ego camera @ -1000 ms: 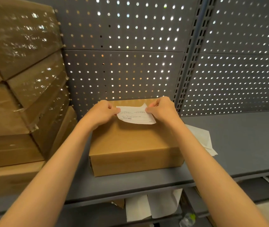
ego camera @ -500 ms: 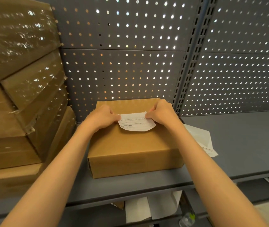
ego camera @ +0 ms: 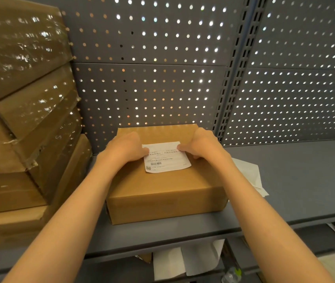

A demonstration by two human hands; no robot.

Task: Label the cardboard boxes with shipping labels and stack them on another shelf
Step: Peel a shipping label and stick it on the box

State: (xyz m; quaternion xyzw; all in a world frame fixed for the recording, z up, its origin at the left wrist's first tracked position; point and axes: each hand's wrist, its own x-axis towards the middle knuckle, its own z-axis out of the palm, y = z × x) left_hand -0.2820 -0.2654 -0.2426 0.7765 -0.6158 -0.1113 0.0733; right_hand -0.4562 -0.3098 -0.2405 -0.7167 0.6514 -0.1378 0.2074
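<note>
Shipping label (ego camera: 165,158) flat atop cardboard box (ego camera: 162,188), long axis left-right, barcode nearest.

Head view. Cardboard box (ego camera: 162,190) sits on a grey shelf (ego camera: 295,180), centre of frame, against a perforated back panel (ego camera: 152,88). White shipping label (ego camera: 165,158) lies flat on the box top, printed text and barcode legible as such. Left hand (ego camera: 124,150) presses on the label's edge at 9 o'clock; right hand (ego camera: 200,145) presses its upper corner at 3 o'clock. Stack of film-wrapped cartons (ego camera: 23,111) at 9 o'clock of the box, just beside it. Loose white sheets (ego camera: 248,174) on the shelf at 3 o'clock, partly behind the right forearm. More white paper (ego camera: 183,260) on the lower level at 6 o'clock.
</note>
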